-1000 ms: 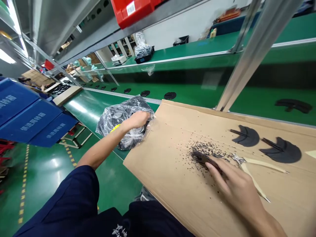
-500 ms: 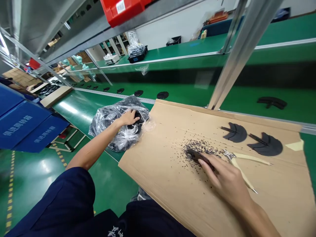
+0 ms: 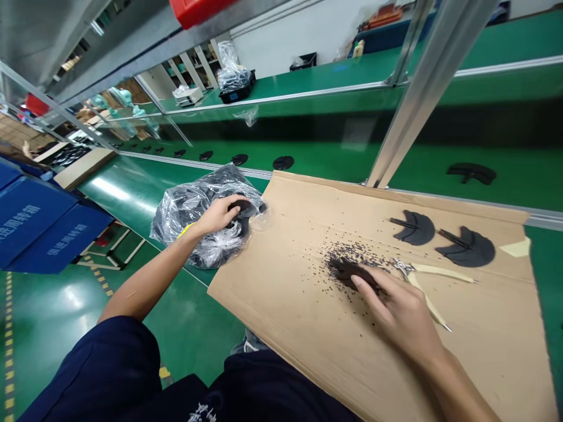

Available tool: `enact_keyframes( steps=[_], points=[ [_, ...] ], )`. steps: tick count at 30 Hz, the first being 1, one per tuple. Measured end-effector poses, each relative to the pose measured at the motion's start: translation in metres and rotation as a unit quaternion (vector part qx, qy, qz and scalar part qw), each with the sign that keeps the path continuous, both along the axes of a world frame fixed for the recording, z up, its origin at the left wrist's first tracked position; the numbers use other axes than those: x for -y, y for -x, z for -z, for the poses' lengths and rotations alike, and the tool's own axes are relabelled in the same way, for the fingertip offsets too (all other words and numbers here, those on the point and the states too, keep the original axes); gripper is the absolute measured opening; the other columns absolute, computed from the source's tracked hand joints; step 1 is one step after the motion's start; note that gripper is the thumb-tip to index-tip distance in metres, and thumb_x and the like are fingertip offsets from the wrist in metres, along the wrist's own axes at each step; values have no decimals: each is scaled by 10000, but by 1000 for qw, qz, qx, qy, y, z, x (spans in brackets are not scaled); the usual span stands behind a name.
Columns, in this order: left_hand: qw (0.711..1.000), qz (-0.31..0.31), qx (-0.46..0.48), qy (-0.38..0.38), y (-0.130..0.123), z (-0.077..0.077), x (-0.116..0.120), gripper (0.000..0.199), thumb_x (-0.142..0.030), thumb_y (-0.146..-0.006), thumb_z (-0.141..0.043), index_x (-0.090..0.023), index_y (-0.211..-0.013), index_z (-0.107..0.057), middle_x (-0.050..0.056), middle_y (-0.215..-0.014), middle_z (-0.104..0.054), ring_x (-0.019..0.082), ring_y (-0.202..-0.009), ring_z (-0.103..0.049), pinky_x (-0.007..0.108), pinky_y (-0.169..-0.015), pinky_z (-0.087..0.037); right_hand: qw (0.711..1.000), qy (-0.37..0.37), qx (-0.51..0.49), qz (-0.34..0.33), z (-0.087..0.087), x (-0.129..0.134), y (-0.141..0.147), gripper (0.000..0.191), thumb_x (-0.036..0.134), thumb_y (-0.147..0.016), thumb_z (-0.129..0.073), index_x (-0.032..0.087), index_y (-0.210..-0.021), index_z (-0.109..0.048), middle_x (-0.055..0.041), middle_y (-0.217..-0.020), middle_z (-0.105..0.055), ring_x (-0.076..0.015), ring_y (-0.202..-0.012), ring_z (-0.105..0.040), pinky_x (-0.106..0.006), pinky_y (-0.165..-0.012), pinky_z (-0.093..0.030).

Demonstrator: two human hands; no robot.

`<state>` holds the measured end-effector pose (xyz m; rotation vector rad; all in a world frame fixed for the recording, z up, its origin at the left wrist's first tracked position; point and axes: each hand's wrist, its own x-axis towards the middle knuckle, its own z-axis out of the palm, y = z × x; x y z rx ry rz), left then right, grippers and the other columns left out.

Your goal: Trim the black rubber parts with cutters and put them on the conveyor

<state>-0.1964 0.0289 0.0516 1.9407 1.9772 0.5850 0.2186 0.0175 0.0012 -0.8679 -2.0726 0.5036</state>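
The right hand (image 3: 402,305) is pinching a dark part (image 3: 352,274) amid black bits (image 3: 360,252) littering the cardboard (image 3: 272,293). Nippers (image 3: 444,271) are lying beside it, handles spread; two fan-shaped pieces (image 3: 416,228) are resting beyond. The left hand (image 3: 217,215) is pinching a smooth, rounded piece (image 3: 246,208) at the crumpled bag (image 3: 187,202). Behind, a post (image 3: 424,94) is standing; dark discs (image 3: 282,162) are lying in a row.
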Motion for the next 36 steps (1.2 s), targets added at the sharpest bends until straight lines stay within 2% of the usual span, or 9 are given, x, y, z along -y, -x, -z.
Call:
enact_keyframes(
  steps=[3, 5, 7, 9, 12, 15, 19, 24, 36],
  points=[
    [991, -19, 129, -32, -23, -1, -3, 391, -414, -931, -459, -149, -1194, -578, 125, -1153, -733, 239, -1008, -741, 384, -897, -609, 985, 156, -63, 31, -8, 0, 3, 228, 388, -943, -632, 205, -819, -685, -10, -684, -692, -163, -575, -624, -287, -539, -512],
    [958, -29, 283, -45, -48, 0, -6, 383, -462, -907, -540, -151, -1130, -565, 104, -1029, -744, 203, -839, -753, 304, -717, -613, 957, 261, -114, 47, -12, -1, 6, 306, 459, -910, -657, 207, -736, -656, 5, -615, -631, -150, -545, -583, -269, -501, -485],
    [911, -23, 407, -55, -79, 3, -9, 368, -461, -868, -635, -153, -1057, -569, 65, -901, -734, 155, -672, -715, 221, -558, -543, 926, 338, -161, 51, -15, -3, 11, 340, 511, -859, -704, 201, -726, -660, 2, -605, -624, -154, -567, -594, -268, -513, -505],
    [893, 9, 443, -76, -112, 8, -10, 340, -452, -895, -638, -157, -1051, -575, 31, -835, -716, 97, -519, -638, 176, -451, -448, 897, 389, -204, 46, -16, -6, 16, 363, 545, -783, -773, 193, -763, -687, -7, -625, -655, -172, -611, -629, -286, -553, -549],
    [913, 89, 355, -179, -155, 20, -7, 250, -369, -985, -565, -162, -1112, -624, 39, -912, -732, 78, -556, -653, 193, -526, -516, 852, 455, -258, 37, -14, -8, 22, 421, 560, -698, -839, 189, -850, -708, -17, -698, -709, -182, -661, -668, -313, -600, -601],
    [916, 196, 177, -301, -182, 35, 1, 239, -222, -1012, -513, -155, -1168, -681, 110, -1137, -741, 173, -1017, -727, 321, -908, -607, 810, 494, -316, 33, -12, -5, 25, 477, 536, -656, -877, 194, -939, -701, -19, -804, -746, -165, -703, -690, -294, -608, -616],
    [901, 279, 99, -316, -195, 58, 9, 432, -360, -1044, -475, -145, -1408, -566, 190, -1461, -583, 257, -1316, -608, 433, -1070, -563, 785, 502, -363, 21, -12, 2, 24, 473, 477, -655, -902, 202, -971, -682, 11, -824, -740, -121, -683, -675, -240, -598, -607],
    [899, 285, 118, -311, -195, 70, 13, 459, -254, -1064, -414, -162, -1511, -468, 174, -1608, -426, 256, -1456, -499, 425, -1148, -525, 772, 531, -348, 6, -10, 6, 21, 419, 461, -674, -902, 196, -889, -660, 51, -678, -679, -87, -574, -624, -214, -575, -591],
    [890, 284, 146, -326, -196, 62, 22, 554, -79, -1010, -475, -155, -1553, -399, 130, -1611, -432, 221, -1455, -504, 383, -1177, -517, 782, 535, -321, 4, -5, 8, 21, 391, 486, -727, -863, 214, -866, -618, 70, -626, -605, -97, -556, -607, -242, -585, -580]
  ],
)
